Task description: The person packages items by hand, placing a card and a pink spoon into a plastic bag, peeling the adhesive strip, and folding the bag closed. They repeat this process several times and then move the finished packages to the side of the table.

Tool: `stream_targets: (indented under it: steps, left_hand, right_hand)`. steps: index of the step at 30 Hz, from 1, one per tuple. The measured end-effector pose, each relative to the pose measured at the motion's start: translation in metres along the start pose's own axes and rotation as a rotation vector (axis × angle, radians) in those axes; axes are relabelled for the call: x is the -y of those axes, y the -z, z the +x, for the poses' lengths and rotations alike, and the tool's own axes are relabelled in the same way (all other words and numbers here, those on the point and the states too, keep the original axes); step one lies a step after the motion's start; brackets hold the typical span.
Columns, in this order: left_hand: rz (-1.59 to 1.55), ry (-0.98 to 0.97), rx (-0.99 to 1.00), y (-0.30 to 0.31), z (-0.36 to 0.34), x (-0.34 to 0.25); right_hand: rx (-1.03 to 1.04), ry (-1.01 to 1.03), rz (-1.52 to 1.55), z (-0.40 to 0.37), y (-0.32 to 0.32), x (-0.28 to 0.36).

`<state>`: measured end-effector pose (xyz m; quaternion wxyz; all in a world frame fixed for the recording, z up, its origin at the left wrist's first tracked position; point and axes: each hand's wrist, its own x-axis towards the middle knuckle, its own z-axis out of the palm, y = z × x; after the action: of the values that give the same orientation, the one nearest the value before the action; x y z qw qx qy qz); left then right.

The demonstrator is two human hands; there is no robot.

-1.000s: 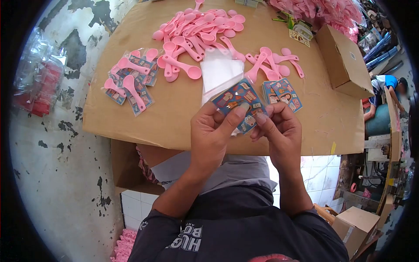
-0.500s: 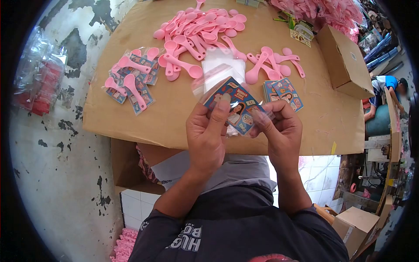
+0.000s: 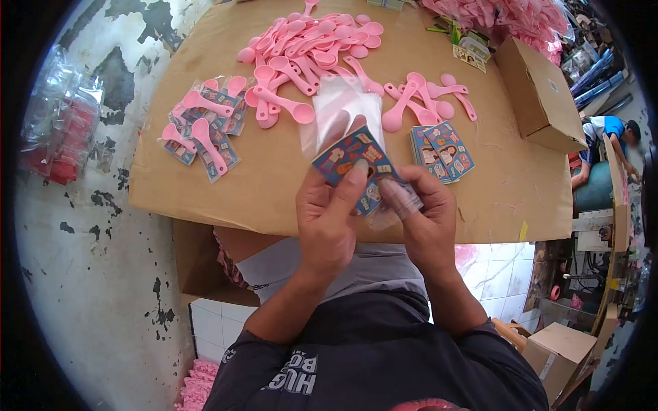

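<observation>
My left hand [image 3: 327, 222] pinches a blue printed card [image 3: 348, 152], thumb on its face and fingers behind. My right hand [image 3: 430, 218] is closed at the card's lower right end on a clear plastic bag [image 3: 397, 214], which overlaps that end of the card. Just beyond the hands lies a stack of clear bags [image 3: 363, 109] on the brown table [image 3: 226, 195]. A pile of matching cards [image 3: 445, 152] sits to the right of my right hand. Several pink measuring spoons [image 3: 415, 103] rest behind that pile.
A large heap of pink spoons [image 3: 315, 41] covers the table's far side. Bagged spoons with cards [image 3: 209, 130] lie at the left. A cardboard box [image 3: 541, 96] stands at the right edge, near bagged pink items [image 3: 500, 20]. Another person [image 3: 610, 137] is farther right.
My right hand has moved left and slightly down, closer to my left hand, with the plastic bunching around its thumb. The card has tilted and more of its lower right end is covered.
</observation>
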<state>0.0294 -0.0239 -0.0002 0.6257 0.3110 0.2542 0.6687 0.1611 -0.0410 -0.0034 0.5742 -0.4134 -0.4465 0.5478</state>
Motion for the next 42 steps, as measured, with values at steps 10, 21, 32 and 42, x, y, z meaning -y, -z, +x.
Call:
stream_targets:
  steps: [10,21,32,42]
  left_hand:
    - [-0.32,-0.086,0.298,0.003,0.019,-0.016]
    - [-0.299,0.008,0.285,0.002,0.005,-0.013]
    - [-0.383,0.017,-0.104,0.043,0.023,-0.019]
    - [-0.432,-0.003,-0.236,0.059,0.024,-0.036]
  right_hand:
    - [-0.002,-0.118,0.129,-0.01,-0.013,-0.004]
    - [-0.133,0.052,0.041,-0.005,-0.033,-0.011]
    - [0.204,0.973,-0.981,0.005,-0.015,0.023]
    - [-0.045,0.534,-1.356,0.152,0.151,0.048]
